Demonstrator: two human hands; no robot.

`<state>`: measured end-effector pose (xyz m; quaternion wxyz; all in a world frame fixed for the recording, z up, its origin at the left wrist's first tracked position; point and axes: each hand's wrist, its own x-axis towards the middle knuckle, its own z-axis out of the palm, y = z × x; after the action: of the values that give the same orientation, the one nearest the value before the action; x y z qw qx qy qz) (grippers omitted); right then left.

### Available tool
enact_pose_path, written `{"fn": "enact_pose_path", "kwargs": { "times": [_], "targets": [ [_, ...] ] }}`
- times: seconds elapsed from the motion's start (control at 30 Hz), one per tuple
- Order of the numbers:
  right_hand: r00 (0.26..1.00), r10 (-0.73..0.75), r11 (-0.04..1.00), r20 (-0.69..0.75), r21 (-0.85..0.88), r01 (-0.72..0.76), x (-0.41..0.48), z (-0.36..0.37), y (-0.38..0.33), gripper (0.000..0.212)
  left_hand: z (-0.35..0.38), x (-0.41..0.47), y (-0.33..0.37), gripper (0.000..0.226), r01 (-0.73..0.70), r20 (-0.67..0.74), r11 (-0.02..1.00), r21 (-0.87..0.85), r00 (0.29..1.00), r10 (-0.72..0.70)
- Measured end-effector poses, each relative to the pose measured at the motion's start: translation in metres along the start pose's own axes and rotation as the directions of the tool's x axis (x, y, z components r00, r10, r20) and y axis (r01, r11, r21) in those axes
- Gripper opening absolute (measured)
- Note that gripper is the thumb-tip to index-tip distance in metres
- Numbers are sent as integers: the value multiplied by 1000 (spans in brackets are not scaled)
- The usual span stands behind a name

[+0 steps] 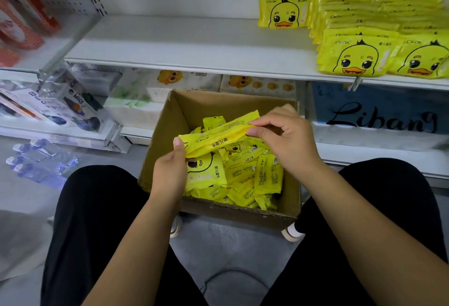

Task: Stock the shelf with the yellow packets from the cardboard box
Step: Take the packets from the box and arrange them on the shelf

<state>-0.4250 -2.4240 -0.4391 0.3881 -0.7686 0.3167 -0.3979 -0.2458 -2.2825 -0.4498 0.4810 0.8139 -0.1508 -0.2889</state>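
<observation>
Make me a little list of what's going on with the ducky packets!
left hand: grips one end of a yellow packet
right hand: pinches the other end
cardboard box: open, on the floor, many packets inside
shelf: packets stacked at the right, bare at the left
stacked packets: duck faces showing

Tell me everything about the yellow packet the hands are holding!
The held packet is bright yellow, made of soft, shiny, crinkly wrap with small dark print on it. It is seen mostly edge-on, slanting up to the right above the cardboard box. The left hand pinches its lower end and the right hand pinches its upper end. Below it lie many more loose yellow packets.
</observation>
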Motion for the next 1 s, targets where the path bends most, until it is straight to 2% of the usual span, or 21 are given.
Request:
{"fn": "enact_pose_path", "kwargs": {
  "times": [0.07,0.13,0.23,0.33,0.47,0.53,0.6,0.7,0.77,0.87,0.93,1.0],
  "targets": [
    [995,-87,993,-39,-79,84,8,2,-5,14,-1,1,-2,65,-8,-9,998,59,1000,8],
    [996,-90,991,-5,-102,89,13,3,-10,15,-4,-1,-6,64,-38,-6,995,93,999,38],
    [996,15,990,86,-139,-3,15,2,-16,18,-10,-6,-4,62,-97,6,985,143,995,97],
    [996,55,979,74,-199,-39,18,-4,-23,17,-15,-10,-2,69,-214,60,966,144,976,208],
    [988,107,980,114,-181,-85,27,-11,-40,18,-21,-15,13,59,-333,211,938,91,927,309],
    [981,118,979,155,-184,-89,32,-11,-49,20,-21,-15,26,65,-362,329,929,74,888,320],
    [978,120,979,172,-183,-88,39,-9,-54,22,-16,-15,38,67,-336,451,942,13,843,294],
    [978,135,986,161,-121,-116,53,-2,-55,23,-3,-14,52,38,-302,551,952,-52,786,280],
    [983,145,988,109,-66,-139,64,-1,-49,21,9,-5,53,33,-286,512,953,-96,807,294],
    [972,233,971,7,50,-233,73,-5,-35,27,27,7,52,45,-82,462,944,-318,856,230],
    [939,337,934,64,103,-342,75,-6,-19,29,39,13,55,41,30,454,901,-432,871,189],
    [930,339,924,144,135,-358,75,-4,-7,24,51,19,58,38,80,485,897,-434,860,157]
  ]
}}
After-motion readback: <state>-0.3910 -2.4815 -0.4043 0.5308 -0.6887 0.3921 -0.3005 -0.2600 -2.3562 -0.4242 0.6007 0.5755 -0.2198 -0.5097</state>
